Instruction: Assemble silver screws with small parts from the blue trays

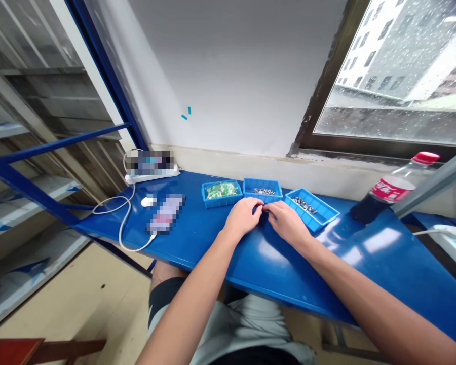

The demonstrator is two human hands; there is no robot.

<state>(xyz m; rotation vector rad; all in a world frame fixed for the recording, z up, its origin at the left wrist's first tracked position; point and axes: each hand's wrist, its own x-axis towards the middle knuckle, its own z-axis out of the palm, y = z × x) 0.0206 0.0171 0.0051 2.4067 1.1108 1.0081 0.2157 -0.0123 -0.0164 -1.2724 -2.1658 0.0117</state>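
Note:
My left hand (244,215) and my right hand (284,219) meet fingertip to fingertip just in front of the middle blue bin (263,183). Both have their fingers curled in a pinch. Whatever sits between them is too small and hidden to name. Small metal pieces like screws (265,191) lie in that middle bin. To its left, another blue bin (222,202) holds green and whitish small packets or parts (221,190). The right-hand blue bin (324,221) stands angled beside my right hand, with small dark and silvery metal parts (305,204) in it.
A cola bottle (392,188) with a red cap leans at the right of the blue table (197,238). On the left lie a blurred phone (166,214), a white cable (122,234) and a power strip (152,176). A wall and window (399,91) rise behind.

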